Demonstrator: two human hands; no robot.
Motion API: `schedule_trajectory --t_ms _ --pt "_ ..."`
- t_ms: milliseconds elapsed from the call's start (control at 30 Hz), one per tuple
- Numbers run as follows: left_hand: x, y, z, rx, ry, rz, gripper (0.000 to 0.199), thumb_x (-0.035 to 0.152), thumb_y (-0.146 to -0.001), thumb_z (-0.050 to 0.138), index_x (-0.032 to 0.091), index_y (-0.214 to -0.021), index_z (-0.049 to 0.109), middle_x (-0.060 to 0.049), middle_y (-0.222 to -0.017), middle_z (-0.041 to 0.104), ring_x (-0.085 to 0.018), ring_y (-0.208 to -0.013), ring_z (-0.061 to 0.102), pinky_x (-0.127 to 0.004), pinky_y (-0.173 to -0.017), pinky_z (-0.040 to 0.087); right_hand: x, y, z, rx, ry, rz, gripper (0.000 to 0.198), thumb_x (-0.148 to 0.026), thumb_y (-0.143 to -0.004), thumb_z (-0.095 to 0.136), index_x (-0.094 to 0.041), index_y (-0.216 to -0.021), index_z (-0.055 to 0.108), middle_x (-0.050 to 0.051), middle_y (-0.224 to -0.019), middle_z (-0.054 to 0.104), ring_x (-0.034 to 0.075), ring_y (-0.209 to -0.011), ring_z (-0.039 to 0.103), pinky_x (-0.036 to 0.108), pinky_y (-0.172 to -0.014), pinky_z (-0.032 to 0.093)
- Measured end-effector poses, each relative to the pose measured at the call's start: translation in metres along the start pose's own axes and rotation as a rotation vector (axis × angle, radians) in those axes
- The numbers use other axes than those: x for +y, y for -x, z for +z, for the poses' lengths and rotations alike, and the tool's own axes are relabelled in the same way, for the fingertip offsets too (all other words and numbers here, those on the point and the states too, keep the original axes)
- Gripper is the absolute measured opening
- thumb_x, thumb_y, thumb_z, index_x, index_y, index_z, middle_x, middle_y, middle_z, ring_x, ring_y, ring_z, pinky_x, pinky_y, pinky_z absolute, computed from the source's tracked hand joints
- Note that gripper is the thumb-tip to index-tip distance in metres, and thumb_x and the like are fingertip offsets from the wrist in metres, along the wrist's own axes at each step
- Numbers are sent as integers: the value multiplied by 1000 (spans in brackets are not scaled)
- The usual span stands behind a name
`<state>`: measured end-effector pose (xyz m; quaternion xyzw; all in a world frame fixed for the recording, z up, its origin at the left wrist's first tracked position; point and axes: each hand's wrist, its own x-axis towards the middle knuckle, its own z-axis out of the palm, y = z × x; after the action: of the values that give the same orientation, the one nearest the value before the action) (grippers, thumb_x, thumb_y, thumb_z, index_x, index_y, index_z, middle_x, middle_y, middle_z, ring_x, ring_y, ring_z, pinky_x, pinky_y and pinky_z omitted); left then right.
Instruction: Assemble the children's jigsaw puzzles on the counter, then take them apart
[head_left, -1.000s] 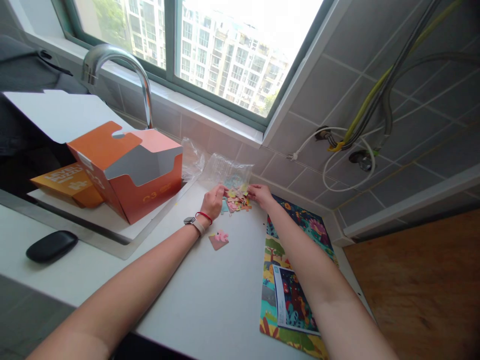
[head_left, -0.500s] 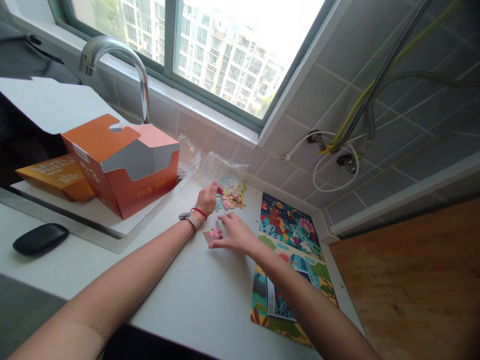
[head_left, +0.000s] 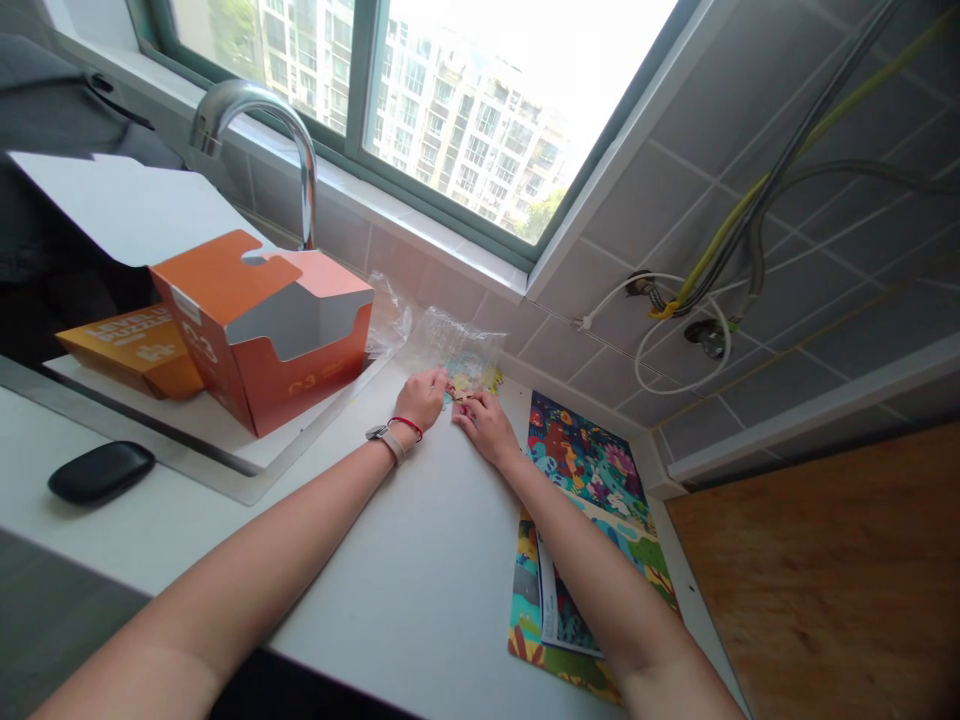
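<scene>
At the back of the white counter, colourful puzzle pieces (head_left: pixel 495 381) lie heaped against a clear plastic bag (head_left: pixel 456 335). My left hand (head_left: pixel 421 400), with a red cord and a watch at its wrist, is closed at the heap's left edge; its fingertips are partly hidden. Close beside it, my right hand (head_left: pixel 489 428) has its fingers drawn together round a pinkish puzzle piece (head_left: pixel 459 410) at the front of the heap. The two hands nearly meet there, and they cover part of the pieces.
Illustrated puzzle boards (head_left: pixel 585 455) lie to the right, with a picture sheet (head_left: pixel 551 600) on the nearer one, partly under my right forearm. An open orange box (head_left: pixel 300 385) and a yellow box (head_left: pixel 135 350) stand left, by the faucet (head_left: pixel 307 185). A black oval case (head_left: pixel 101 472) lies front left.
My right hand has moved away from me to the heap, and its fingers have closed. The piece lying under it has left its spot. My left hand stays by the heap. The view has shifted slightly.
</scene>
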<state>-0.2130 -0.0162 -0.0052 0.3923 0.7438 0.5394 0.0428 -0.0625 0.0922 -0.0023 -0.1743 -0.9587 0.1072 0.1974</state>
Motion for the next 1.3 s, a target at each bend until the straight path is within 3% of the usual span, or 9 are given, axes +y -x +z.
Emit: schedule_trajectory --t_ms 167,333,500,600,767,867,1000,1167,1300 --pt "-1 10 3 -153 -258 140 21 26 -87 57 19 -95 75 -14 -110 74 -33 -112 62 -46 -98 47 19 -15 2 23 173 32 25 -32 -97 63 -17 -115 72 15 -116 64 28 -110 60 41 -98 50" --pt "1 19 4 -275 -402 252 33 24 -88 57 25 -117 74 -10 -136 66 -36 -135 49 -51 -104 41 35 -33 3 -13 218 22 30 -35 -98 62 -15 -119 71 17 -125 64 29 -117 58 42 -103 47" --pt "2 20 5 -404 -618 331 49 37 -98 47 22 -144 57 -14 -154 51 -43 -146 35 -60 -108 34 35 -37 4 -28 276 12 34 -38 -99 61 -16 -123 70 18 -127 64 31 -117 57 42 -102 46" --pt "2 19 5 -413 -620 333 51 41 -97 50 20 -142 57 -16 -154 51 -43 -145 37 -61 -109 33 30 -36 2 -36 304 0 34 -36 -101 56 -16 -125 70 18 -128 64 31 -119 55 40 -103 44" --pt "0 15 5 -273 -496 284 49 33 -90 59 20 -138 59 -15 -148 55 -32 -135 51 -49 -108 42 28 -43 -7 -1 339 75 32 -21 -104 46 -17 -127 67 16 -124 65 29 -115 56 36 -96 45" --pt "-1 11 5 -225 -472 256 35 26 -90 57 20 -122 68 -14 -137 62 -29 -125 58 -43 -103 47 33 -50 -11 31 344 157 29 -20 -102 48 -18 -124 67 15 -122 65 28 -109 59 34 -88 47" --pt "-1 12 6 -240 -458 289 22 24 -88 58 23 -102 75 -10 -125 69 -30 -123 58 -46 -102 47 42 -60 -12 75 319 232 33 -15 -100 45 -18 -125 66 14 -121 65 28 -108 60 34 -87 47" --pt "0 15 7 -246 -448 307 23 24 -88 59 25 -104 75 -9 -125 69 -31 -124 57 -49 -102 46 53 -74 -15 139 227 284 41 -10 -94 44 -18 -129 64 16 -123 65 29 -108 60 37 -91 47" --pt "0 13 7 -230 -431 287 26 26 -89 58 25 -110 73 -9 -126 69 -29 -122 59 -46 -102 47 58 -85 -18 167 92 266 37 -15 -93 47 -15 -125 66 16 -118 68 27 -103 63 36 -90 48"
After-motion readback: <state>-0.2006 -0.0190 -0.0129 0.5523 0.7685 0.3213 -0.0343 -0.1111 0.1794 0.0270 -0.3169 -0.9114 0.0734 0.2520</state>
